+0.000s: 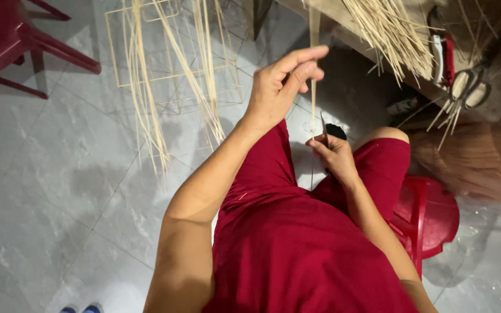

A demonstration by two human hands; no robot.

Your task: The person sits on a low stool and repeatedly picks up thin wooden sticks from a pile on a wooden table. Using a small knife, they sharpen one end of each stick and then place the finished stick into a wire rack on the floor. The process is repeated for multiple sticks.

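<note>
A grey marbled tile floor (59, 191) fills the view, seen from above by a seated person in dark red clothes on a red plastic stool (430, 214). Part of a red chair (13, 35) stands at the upper left, and a wire frame (163, 52) draped with pale bamboo strips lies on the floor ahead. At the upper right a wooden tabletop (494, 93) carries a loose bundle of splints (395, 29), a pair of scissors (468, 87) and a red-handled tool (445, 58).

Between the knees, one thin bamboo strip (313, 87) stands nearly upright, its long axis running away from the body toward the tabletop. The left hand (282, 87) is the higher one, thumb and forefinger pressed together on the strip near its upper part. The right hand (334, 156) sits lower and nearer the lap, its grip closed around a small knife (324, 127) with what looks like a dark handle; the blade seems to meet the strip just below the left hand, though it is too thin to be sure.
</note>
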